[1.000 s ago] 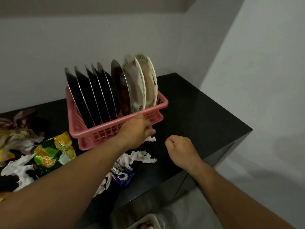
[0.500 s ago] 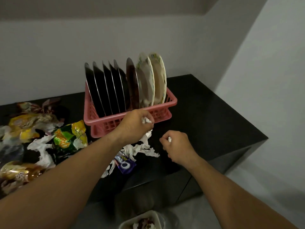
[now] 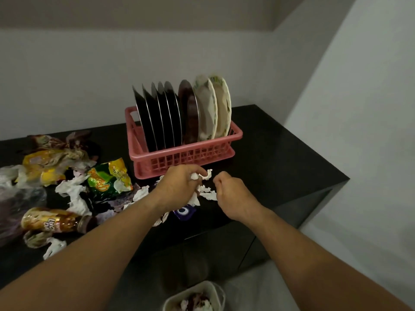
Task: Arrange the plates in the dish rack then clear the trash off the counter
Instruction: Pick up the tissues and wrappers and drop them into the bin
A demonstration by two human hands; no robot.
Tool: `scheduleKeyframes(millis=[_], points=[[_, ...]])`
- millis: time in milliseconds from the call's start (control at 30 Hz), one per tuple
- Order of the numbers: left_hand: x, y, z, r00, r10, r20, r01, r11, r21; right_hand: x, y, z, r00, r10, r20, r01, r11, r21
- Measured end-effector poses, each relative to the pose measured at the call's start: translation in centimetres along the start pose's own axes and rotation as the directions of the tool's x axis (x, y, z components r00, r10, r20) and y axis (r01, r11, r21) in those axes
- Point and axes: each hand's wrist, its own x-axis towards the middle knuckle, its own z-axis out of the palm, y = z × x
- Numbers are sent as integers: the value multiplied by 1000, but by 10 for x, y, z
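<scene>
- While the left hand (image 3: 179,186) curls its fingers round a wad (image 3: 194,176) of white tissue, the right hand (image 3: 233,196) hangs just to the right of that grip. Its fingers are curled under, and whether they pinch anything cannot be told.
- The wad sits at the left fingertips, just above the black counter (image 3: 280,158). A ragged white end shows just right of the fingers and points toward the right hand. Whether it belongs to the wad or lies loose cannot be told.
- Directly behind the grip stands the pink rack (image 3: 184,153), its front wall near the knuckles and its long axis running left to right.
- Dark plates (image 3: 161,117) fill the rack's left and middle, and two white plates (image 3: 213,108) fill its right end. All stand on edge, leaning a little, with their faces to left and right, in a row along the rack's long axis.
- Under the grip and between the two hands lie torn white scraps (image 3: 207,195), partly covered by the left hand. A purple wrapper (image 3: 185,212) peeks out beneath the left wrist.
- Left of the grip lies a green wrapper (image 3: 109,178), with more scraps round it and a yellow wrapper (image 3: 42,167) farther left.
- Well to the left and nearer the person, a bottle (image 3: 56,221) lies on its side, its cap end pointing toward the grip.
- Below the counter's edge, nearer than both hands, a pale bin (image 3: 215,288) holds trash.
</scene>
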Motion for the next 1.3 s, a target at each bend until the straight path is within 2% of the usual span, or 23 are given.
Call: scheduleKeyframes(millis=[133, 233, 333, 433, 600, 667, 767, 867, 1033, 1100, 1300], points=[[-28, -11, -28, 998, 28, 55, -26, 999, -27, -24, -26, 15, 1000, 10, -28, -10, 1000, 13], [-47, -17, -45, 996, 91, -2, -90, 993, 70, -43, -47, 26, 994, -3, -111, 12, 997, 72], [-62, -26, -50, 993, 93, -73, -90, 995, 33, -60, -60, 38, 983, 17, -184, 2, 995, 104], [-75, -35, -46, 988, 135, -82, -131, 990, 45, -76, -63, 53, 974, 37, -224, -16, 995, 94], [-100, -40, -40, 992, 52, 116, -42, 995, -91, -93, -59, 76, 976, 100, -192, -88, 994, 68], [-101, -45, -35, 987, 46, 156, -36, 997, -67, -97, -51, 83, 981, 108, -159, -101, 993, 54], [-100, -61, -17, 985, 119, 124, -132, 987, 96, -102, -35, 94, 985, 131, -108, -126, 991, 52], [-109, -82, 14, 971, 121, 205, -152, 978, 142, -105, -12, 113, 984, 174, -27, -173, 984, 41], [-123, -138, 77, 943, -55, 327, -45, 955, 293, -107, 46, 166, 958, 256, 128, -256, 967, -20], [-124, -174, 107, 942, -122, 312, 5, 936, 352, -102, 80, 196, 952, 282, 122, -275, 959, -69], [-120, -305, 227, 944, -155, 291, 13, 899, 437, -83, 196, 320, 941, 318, 115, -298, 941, -162]])
